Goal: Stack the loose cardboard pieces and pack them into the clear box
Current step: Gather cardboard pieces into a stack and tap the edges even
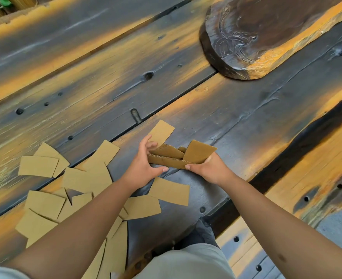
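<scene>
Both hands hold a small uneven stack of brown cardboard pieces (172,157) just above the dark wooden table. My left hand (144,164) grips its left end and my right hand (208,168) grips its right end, where one piece sticks up at an angle. Another cardboard piece (162,132) lies flat just beyond the left hand. Several loose cardboard pieces (81,182) are scattered on the table to the left and under my left forearm. One loose piece (170,191) lies below the hands. No clear box is in view.
A thick carved dark wood slab (266,35) rests on the table (85,77) at the upper right. The table is made of rough planks with gaps and holes. Its near edge runs diagonally at the lower right, above my knee (186,262).
</scene>
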A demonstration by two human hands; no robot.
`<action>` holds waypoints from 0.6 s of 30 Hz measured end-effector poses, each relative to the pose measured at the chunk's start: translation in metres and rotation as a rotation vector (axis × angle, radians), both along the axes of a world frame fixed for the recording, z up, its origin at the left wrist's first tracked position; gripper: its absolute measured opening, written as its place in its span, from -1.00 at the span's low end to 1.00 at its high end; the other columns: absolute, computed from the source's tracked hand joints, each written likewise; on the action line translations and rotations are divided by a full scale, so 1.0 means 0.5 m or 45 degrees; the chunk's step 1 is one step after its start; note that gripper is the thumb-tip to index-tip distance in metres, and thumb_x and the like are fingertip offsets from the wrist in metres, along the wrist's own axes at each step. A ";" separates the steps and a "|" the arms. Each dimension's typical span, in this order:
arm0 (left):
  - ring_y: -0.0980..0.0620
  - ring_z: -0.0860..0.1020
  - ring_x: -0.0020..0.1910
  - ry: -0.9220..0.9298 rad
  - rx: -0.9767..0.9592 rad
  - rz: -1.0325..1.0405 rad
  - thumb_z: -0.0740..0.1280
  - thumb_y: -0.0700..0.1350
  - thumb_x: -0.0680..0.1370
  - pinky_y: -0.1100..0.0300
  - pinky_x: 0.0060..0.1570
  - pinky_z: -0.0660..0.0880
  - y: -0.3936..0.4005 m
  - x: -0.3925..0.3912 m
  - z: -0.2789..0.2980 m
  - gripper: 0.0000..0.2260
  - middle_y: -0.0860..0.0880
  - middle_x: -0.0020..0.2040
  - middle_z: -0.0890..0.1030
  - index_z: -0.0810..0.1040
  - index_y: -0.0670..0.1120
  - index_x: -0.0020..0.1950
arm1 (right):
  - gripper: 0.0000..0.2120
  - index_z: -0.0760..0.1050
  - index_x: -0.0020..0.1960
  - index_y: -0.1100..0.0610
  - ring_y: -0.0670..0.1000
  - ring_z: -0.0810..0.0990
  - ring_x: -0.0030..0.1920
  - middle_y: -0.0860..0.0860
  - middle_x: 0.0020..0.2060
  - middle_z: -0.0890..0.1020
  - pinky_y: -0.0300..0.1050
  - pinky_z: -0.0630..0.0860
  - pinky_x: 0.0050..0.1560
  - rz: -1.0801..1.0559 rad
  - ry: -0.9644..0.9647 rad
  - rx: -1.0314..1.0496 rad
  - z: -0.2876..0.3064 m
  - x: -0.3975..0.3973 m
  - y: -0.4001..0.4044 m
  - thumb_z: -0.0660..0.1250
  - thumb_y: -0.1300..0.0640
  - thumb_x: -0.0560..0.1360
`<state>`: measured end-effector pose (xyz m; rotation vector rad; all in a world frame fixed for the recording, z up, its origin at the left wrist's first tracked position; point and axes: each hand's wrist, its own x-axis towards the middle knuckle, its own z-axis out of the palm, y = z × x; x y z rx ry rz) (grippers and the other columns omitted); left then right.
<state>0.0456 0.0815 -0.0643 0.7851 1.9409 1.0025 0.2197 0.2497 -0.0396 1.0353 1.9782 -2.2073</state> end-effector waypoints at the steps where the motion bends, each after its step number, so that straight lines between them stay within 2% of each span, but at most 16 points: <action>1: 0.45 0.29 0.26 -0.014 0.020 -0.007 0.58 -0.03 0.34 0.61 0.10 0.23 -0.002 0.000 0.000 -0.09 0.34 0.31 0.31 0.02 0.39 0.41 | -0.62 0.60 0.12 -0.09 -0.07 0.63 0.09 -0.13 0.08 0.66 -0.12 0.54 0.09 0.001 -0.012 0.009 0.000 -0.003 -0.001 0.49 0.16 0.33; 4: 0.39 0.32 0.29 0.084 0.095 -0.028 0.58 -0.07 0.35 0.45 0.21 0.32 -0.001 0.000 -0.002 -0.26 0.35 0.31 0.32 0.24 0.41 0.30 | -0.62 0.60 0.07 -0.20 -0.11 0.64 0.00 -0.15 -0.04 0.69 -0.24 0.55 -0.04 0.026 -0.066 0.070 0.004 -0.011 -0.003 0.52 0.12 0.31; 6: 0.37 0.33 0.28 0.167 0.138 -0.026 0.57 -0.08 0.35 0.46 0.21 0.31 0.001 0.001 0.000 -0.38 0.35 0.29 0.33 0.32 0.35 0.20 | -0.67 0.60 -0.02 -0.24 -0.15 0.65 -0.09 -0.17 -0.14 0.68 -0.27 0.52 -0.14 0.066 -0.111 0.131 0.006 -0.012 -0.005 0.53 0.09 0.30; 7: 0.38 0.33 0.27 0.171 0.146 -0.019 0.58 -0.07 0.34 0.48 0.19 0.29 0.003 0.001 0.001 -0.40 0.34 0.29 0.35 0.33 0.32 0.18 | -0.71 0.60 -0.03 -0.18 -0.14 0.64 -0.11 -0.15 -0.17 0.68 -0.22 0.52 -0.15 0.073 -0.127 0.149 0.004 -0.012 -0.006 0.53 0.07 0.30; 9: 0.37 0.37 0.24 0.139 0.115 -0.052 0.58 -0.05 0.34 0.48 0.17 0.31 0.007 -0.002 0.005 -0.34 0.28 0.25 0.40 0.26 0.35 0.22 | -0.72 0.60 0.02 0.00 -0.03 0.65 -0.04 -0.03 -0.07 0.68 0.00 0.58 -0.04 0.049 -0.130 0.155 -0.002 -0.007 -0.007 0.52 0.09 0.32; 11: 0.28 0.42 0.21 0.141 0.040 -0.146 0.56 -0.01 0.36 0.42 0.16 0.34 0.014 -0.008 0.011 -0.27 0.22 0.21 0.43 0.21 0.35 0.35 | -0.75 0.58 0.05 0.08 0.06 0.64 0.03 0.08 0.01 0.67 0.17 0.55 0.10 0.011 -0.134 0.152 -0.005 -0.003 -0.004 0.49 0.15 0.38; 13: 0.16 0.43 0.20 0.395 -0.014 -0.276 0.53 0.05 0.38 0.23 0.18 0.38 0.023 -0.014 0.017 -0.41 0.19 0.16 0.45 0.36 0.18 0.34 | -0.76 0.60 0.08 0.02 0.01 0.64 0.04 0.01 0.02 0.68 0.13 0.54 0.14 -0.006 -0.119 0.104 -0.001 -0.002 -0.004 0.46 0.19 0.42; 15: 0.10 0.39 0.22 0.695 -0.004 -0.377 0.50 0.12 0.38 0.10 0.24 0.32 0.031 -0.022 0.022 -0.54 0.14 0.16 0.49 0.50 0.03 0.22 | -0.74 0.61 0.09 -0.02 -0.03 0.64 0.06 -0.03 0.03 0.68 0.09 0.54 0.16 0.011 -0.094 0.066 0.002 -0.003 -0.004 0.44 0.21 0.44; 17: 0.12 0.43 0.19 0.696 -0.013 -0.401 0.49 0.15 0.37 0.12 0.21 0.31 0.036 -0.024 0.026 -0.52 0.16 0.17 0.52 0.49 0.04 0.22 | -0.73 0.59 0.13 0.04 0.01 0.63 0.09 0.02 0.07 0.67 0.13 0.52 0.19 0.007 -0.077 0.051 0.000 -0.004 -0.003 0.43 0.23 0.45; 18: 0.15 0.46 0.10 0.662 -0.031 -0.397 0.49 0.17 0.37 0.14 0.17 0.33 0.037 -0.023 0.029 -0.49 0.19 0.12 0.54 0.45 0.09 0.26 | -0.72 0.58 0.14 0.04 0.02 0.62 0.11 0.02 0.09 0.66 0.13 0.51 0.20 -0.007 -0.059 0.019 0.001 -0.004 -0.004 0.42 0.24 0.46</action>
